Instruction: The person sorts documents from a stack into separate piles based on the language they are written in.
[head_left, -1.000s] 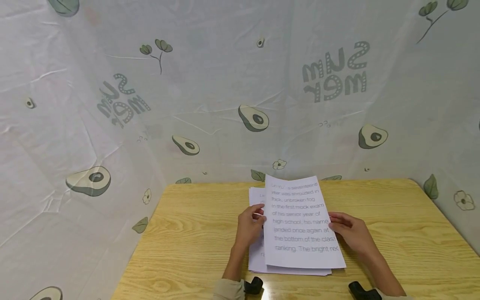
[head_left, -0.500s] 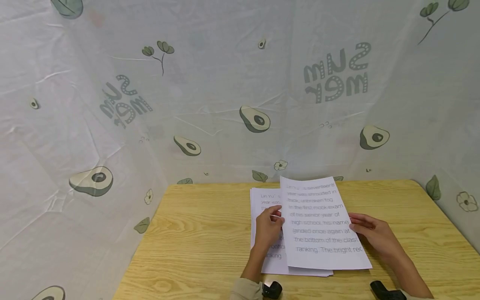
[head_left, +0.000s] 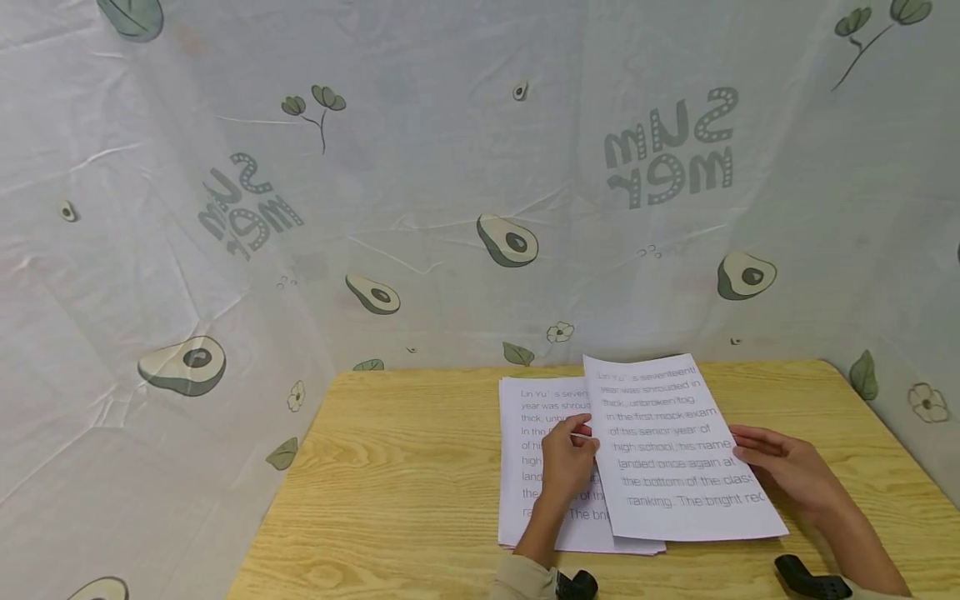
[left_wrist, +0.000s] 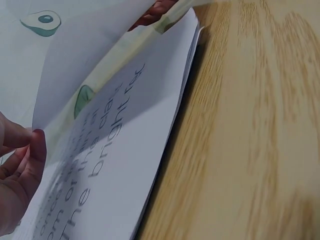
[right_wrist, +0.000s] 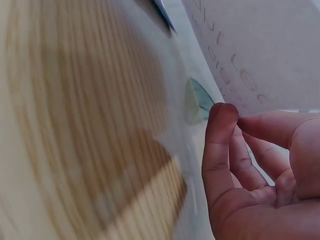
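Note:
A printed sheet of paper [head_left: 675, 450] is held up off the table between both hands. My left hand [head_left: 567, 462] pinches its left edge between thumb and fingertips, which the left wrist view also shows. At the opposite edge, my right hand [head_left: 802, 477] pinches the sheet between thumb and index finger; the right wrist view shows the other fingers curled below. Under and to the left of the raised sheet lies a stack of printed paper [head_left: 543, 525] with the same text. The left forearm crosses over this stack, and the sheet hides its right part.
The wood-grain table [head_left: 405, 467] extends on both sides of the paper. Behind it hangs a pale curtain [head_left: 420, 183] printed with avocados, leaves and lettering. A dark strap piece [head_left: 577, 585] sits at the left wrist, another device [head_left: 810, 577] at the right.
Both hands have carried the raised sheet to the right, uncovering more of the left side of the stack. The stack itself has stayed in place.

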